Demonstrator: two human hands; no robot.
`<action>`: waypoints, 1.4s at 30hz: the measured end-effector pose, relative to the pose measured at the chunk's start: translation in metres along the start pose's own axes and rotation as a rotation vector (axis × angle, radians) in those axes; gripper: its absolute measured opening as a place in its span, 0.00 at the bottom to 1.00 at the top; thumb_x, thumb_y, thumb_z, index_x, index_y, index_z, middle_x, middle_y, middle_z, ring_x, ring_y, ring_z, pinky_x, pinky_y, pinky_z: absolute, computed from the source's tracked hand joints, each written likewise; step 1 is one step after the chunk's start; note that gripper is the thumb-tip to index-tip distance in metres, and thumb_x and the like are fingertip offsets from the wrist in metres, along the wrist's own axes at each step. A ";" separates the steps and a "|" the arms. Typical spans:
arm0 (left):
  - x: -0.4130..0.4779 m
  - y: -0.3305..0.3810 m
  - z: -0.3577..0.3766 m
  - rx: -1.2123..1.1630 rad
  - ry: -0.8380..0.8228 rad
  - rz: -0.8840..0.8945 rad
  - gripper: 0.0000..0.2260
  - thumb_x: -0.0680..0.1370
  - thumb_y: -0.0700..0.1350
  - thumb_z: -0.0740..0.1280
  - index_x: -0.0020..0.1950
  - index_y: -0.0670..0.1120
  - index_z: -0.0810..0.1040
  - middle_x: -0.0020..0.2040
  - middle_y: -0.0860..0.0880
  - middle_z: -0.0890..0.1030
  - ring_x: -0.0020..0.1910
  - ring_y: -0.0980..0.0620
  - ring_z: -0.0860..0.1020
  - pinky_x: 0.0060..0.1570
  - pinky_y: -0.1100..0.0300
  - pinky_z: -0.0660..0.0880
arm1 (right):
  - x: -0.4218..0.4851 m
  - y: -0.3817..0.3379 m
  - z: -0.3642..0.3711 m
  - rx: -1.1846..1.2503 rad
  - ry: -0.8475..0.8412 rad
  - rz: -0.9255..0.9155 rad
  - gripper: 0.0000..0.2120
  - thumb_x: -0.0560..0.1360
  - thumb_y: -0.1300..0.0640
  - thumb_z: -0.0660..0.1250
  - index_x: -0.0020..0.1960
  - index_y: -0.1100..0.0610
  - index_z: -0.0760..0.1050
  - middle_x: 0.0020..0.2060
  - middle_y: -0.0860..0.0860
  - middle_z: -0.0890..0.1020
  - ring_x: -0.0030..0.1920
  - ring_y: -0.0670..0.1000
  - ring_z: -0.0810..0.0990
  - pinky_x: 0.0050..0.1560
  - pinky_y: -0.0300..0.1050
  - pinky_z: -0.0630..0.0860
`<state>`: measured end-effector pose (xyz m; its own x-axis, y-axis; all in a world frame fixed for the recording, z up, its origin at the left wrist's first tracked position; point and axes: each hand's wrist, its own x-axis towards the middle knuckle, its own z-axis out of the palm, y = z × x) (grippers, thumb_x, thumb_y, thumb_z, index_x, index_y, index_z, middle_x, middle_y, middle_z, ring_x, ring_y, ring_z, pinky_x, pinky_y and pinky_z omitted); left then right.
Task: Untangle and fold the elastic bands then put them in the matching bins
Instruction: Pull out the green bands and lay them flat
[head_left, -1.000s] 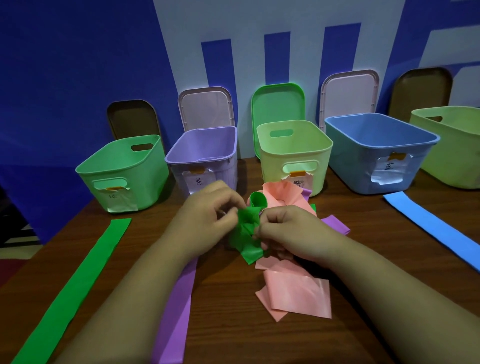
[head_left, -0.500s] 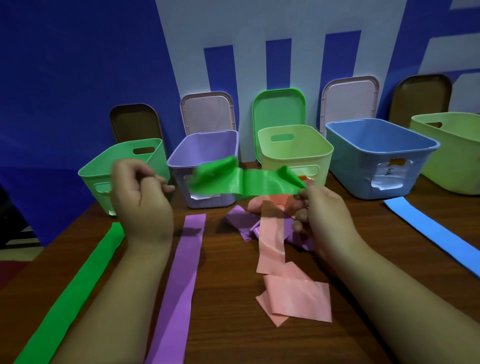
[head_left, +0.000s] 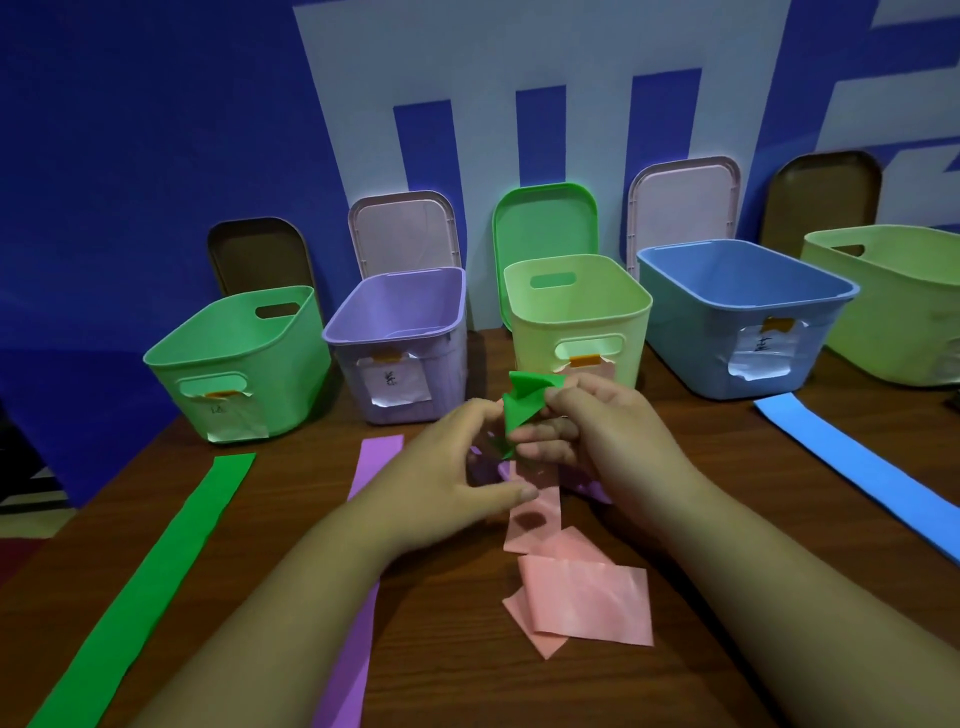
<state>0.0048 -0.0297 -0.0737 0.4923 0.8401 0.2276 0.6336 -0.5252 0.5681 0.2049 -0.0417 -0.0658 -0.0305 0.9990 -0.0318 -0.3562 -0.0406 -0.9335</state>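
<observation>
The green band (head_left: 522, 410) we hold is bunched up, raised just above the pink band (head_left: 582, 597), which lies twisted and partly folded. Behind them we see the green bin (head_left: 234, 358), purple bin (head_left: 400, 312) and blue bin (head_left: 701, 332), all open.

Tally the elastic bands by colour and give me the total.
Green: 2, the flat green elastic band and the bunched green elastic band held by the left hand and right hand.
Purple: 2, the flat purple elastic band and the crumpled purple elastic band beneath the hands.
Pink: 1, the pink elastic band.
Blue: 1, the flat blue elastic band.
Total: 6.
</observation>
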 end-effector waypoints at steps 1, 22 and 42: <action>0.002 -0.001 0.002 -0.010 0.016 -0.024 0.27 0.73 0.60 0.80 0.67 0.62 0.71 0.60 0.65 0.78 0.57 0.68 0.77 0.53 0.68 0.75 | -0.001 0.001 0.000 -0.011 -0.030 -0.005 0.10 0.85 0.63 0.64 0.60 0.70 0.76 0.49 0.68 0.87 0.43 0.59 0.89 0.43 0.50 0.88; 0.008 0.002 -0.010 -1.184 0.275 -0.323 0.13 0.85 0.41 0.65 0.69 0.44 0.78 0.55 0.41 0.86 0.49 0.46 0.85 0.47 0.52 0.80 | -0.005 0.010 -0.015 -0.670 -0.261 -0.483 0.23 0.81 0.62 0.73 0.68 0.39 0.77 0.51 0.48 0.84 0.50 0.57 0.84 0.55 0.61 0.83; 0.015 0.031 -0.039 -0.101 0.327 0.139 0.10 0.78 0.48 0.77 0.58 0.61 0.88 0.43 0.54 0.78 0.44 0.51 0.79 0.44 0.52 0.78 | -0.001 0.007 -0.015 -0.500 -0.056 -0.482 0.10 0.80 0.62 0.71 0.51 0.48 0.86 0.44 0.52 0.86 0.45 0.52 0.84 0.48 0.55 0.80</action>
<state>0.0081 -0.0284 -0.0216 0.3424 0.7689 0.5399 0.5035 -0.6353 0.5855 0.2167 -0.0426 -0.0778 -0.0295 0.9007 0.4334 0.1305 0.4334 -0.8917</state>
